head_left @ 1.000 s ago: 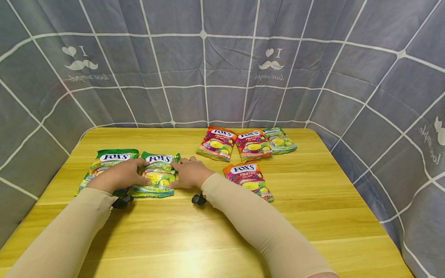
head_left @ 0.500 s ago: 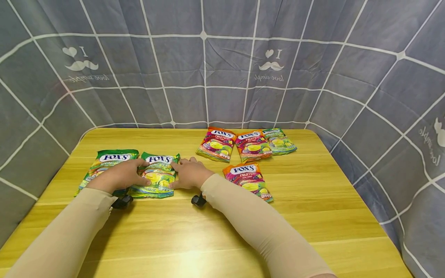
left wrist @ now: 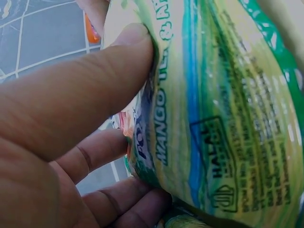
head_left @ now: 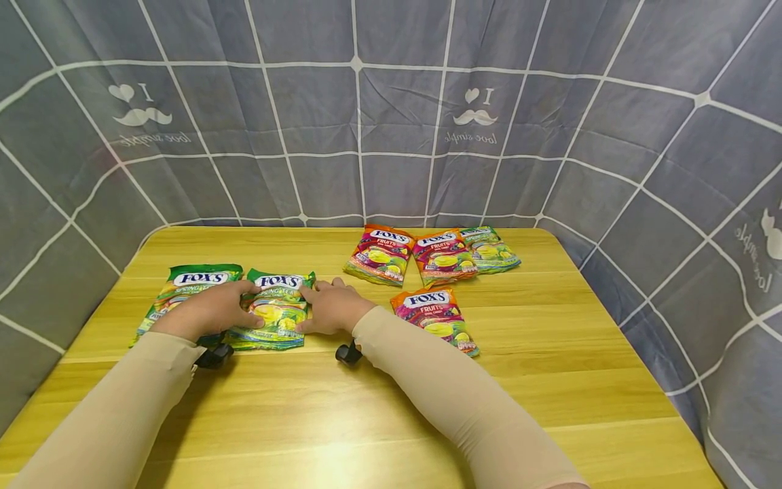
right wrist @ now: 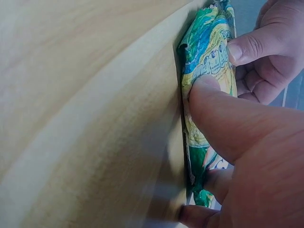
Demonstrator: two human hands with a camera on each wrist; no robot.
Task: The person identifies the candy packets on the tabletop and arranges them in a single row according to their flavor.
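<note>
My left hand (head_left: 215, 309) lies across the left green candy bag (head_left: 204, 274), its thumb and fingertips resting on the green spring tea candy bag (head_left: 277, 302) to its right. At that second bag's right edge is my right hand (head_left: 334, 305), thumb and fingers spread apart along it. In the right wrist view, the right thumb (right wrist: 209, 97) presses on the wrapper (right wrist: 209, 61), with the left hand (right wrist: 273, 47) beyond. The left wrist view shows the left thumb (left wrist: 118, 61) against printed wrapper (left wrist: 218, 142). Both green bags lie flat, logos at the far end.
Farther right lie purple and orange fruit candy bags (head_left: 380, 255) (head_left: 444, 258), another green candy bag (head_left: 489, 249) overlapping behind them. A nearer fruit candy bag (head_left: 435, 319) lies beside the right sleeve (head_left: 458, 387). A grey checked curtain (head_left: 391, 115) borders the wooden table (head_left: 550, 380).
Both hands and the bags stay in place; only a very slight shift of the head view shows.
</note>
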